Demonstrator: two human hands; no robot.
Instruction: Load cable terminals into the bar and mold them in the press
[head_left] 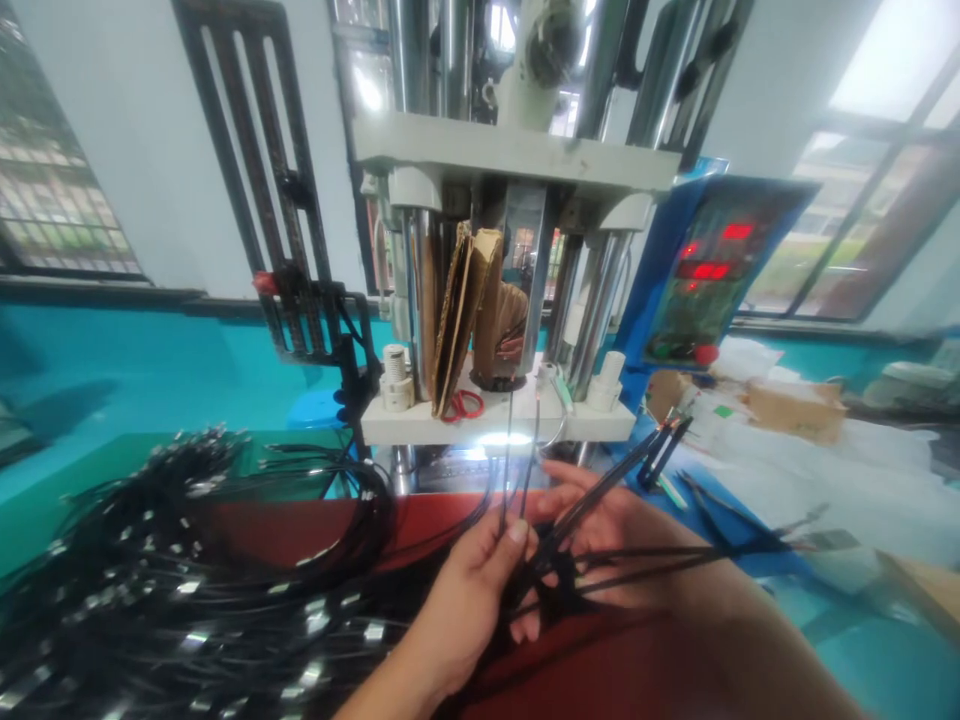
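Note:
My left hand (480, 570) is closed in a pinch, thumb on top, on thin black cables that rise toward the press in front of me. Beside it on the right, my right hand (607, 520) is turned palm up. A bundle of black cables (592, 500) lies across its palm and between its fingers, with loose ends pointing up and out to the right. The index finger stretches toward the press, and the other fingers are partly hidden by the cables. A large heap of black cables with shiny ends (187, 590) spreads at the left.
Ahead stands a press with a pale base plate (495, 428); cardboard pieces (457, 310) and red-handled scissors (463, 404) rest on it. A blue control box (701, 270) with red digits is at right. Plastic bags (862, 460) and cut cables lie below it.

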